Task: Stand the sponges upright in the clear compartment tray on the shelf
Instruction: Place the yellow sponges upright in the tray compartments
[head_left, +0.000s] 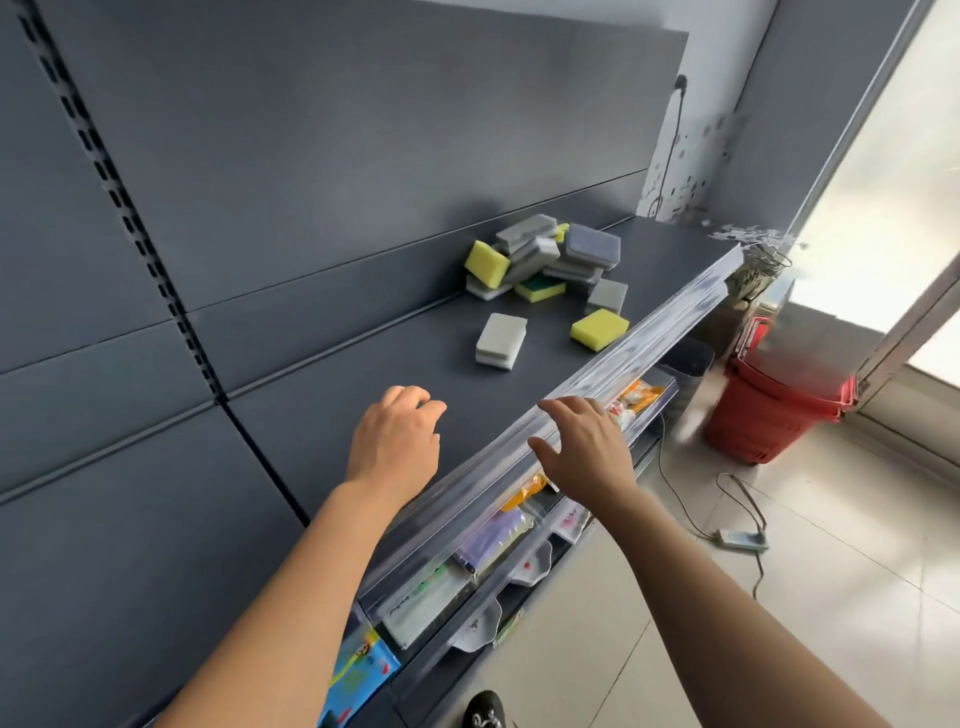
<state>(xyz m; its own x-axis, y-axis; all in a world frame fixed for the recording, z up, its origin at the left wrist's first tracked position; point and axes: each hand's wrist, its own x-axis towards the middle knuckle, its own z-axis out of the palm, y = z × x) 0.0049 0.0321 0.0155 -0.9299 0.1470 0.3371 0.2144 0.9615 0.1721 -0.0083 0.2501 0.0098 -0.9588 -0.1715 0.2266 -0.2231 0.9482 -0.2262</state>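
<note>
A dark grey flat metal shelf (363, 395) carries a loose pile of grey and yellow rectangular sponges (545, 260) toward its far end. One grey sponge (500, 341) and one yellow sponge (599, 329) lie flat just beside the pile.

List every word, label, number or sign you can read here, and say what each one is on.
None reads clearly.
White packet below the clear rail: dark print, too blurred to read.
Orange packet: red lettering, too blurred to read.
Blue packet: bright picture, no legible words.
Sponges: no print visible.
</note>
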